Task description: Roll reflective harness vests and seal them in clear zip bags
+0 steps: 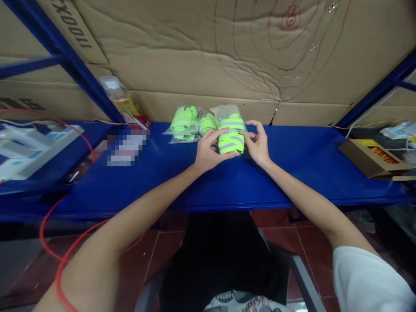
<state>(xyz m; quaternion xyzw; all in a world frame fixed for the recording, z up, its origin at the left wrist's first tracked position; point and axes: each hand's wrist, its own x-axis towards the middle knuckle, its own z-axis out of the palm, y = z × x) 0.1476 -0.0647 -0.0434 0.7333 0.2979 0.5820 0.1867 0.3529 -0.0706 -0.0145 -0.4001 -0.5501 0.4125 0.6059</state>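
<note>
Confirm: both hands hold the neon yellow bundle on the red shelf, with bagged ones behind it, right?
Not quite: the shelf is blue, not red. The head view shows the left hand and right hand holding the neon yellow bundle, bagged ones behind it.

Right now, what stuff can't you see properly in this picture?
- Head view: the near side of the neon yellow bundle is covered by the left hand and right hand.
- Head view: the two bagged bundles behind it are partly blocked, their far ends unclear.
- Head view: a pixelated patch on the blue shelf hides what lies there.
- Head view: the brown box is cut off by the right edge.
</note>
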